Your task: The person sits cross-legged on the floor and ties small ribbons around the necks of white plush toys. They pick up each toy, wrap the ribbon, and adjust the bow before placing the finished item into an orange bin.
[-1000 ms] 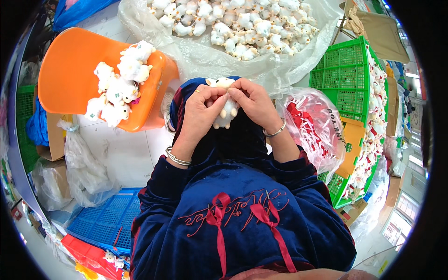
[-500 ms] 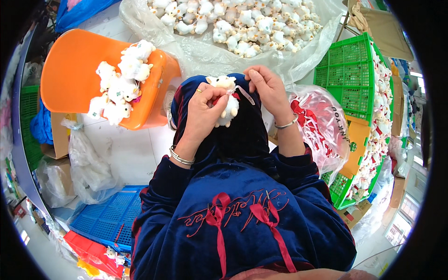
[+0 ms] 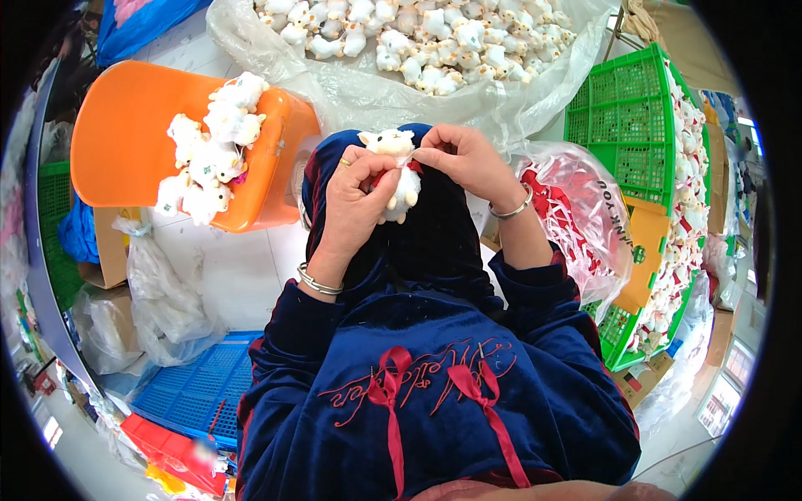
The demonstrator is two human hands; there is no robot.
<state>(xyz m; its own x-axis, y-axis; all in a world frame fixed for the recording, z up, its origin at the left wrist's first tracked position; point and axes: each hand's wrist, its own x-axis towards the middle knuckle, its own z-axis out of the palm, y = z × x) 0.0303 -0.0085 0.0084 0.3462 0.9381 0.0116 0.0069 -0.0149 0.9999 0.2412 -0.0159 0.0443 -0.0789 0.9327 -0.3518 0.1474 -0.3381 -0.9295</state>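
Over my lap, a small white plush animal (image 3: 404, 194) stands upright with its head away from me and a bit of red cloth at its neck. My left hand (image 3: 357, 194) is closed round its left side, thumb and fingers gripping it near the neck. My right hand (image 3: 468, 165) pinches a thin white ribbon (image 3: 408, 159) at the toy's neck, thumb and forefinger pressed together. Most of the ribbon is hidden by the fingers.
On the left, an orange chair (image 3: 134, 138) bears several plush toys (image 3: 213, 163). Ahead, a clear plastic sheet (image 3: 334, 104) holds a heap of them. To the right are a bag of red-and-white pieces (image 3: 555, 213) and a green crate (image 3: 618, 125); a blue crate (image 3: 188, 388) lies lower left.
My right hand has moved left to the toy's neck and closed on the ribbon, which hung loose beside it. My left hand still holds the toy, now turned slightly more upright.
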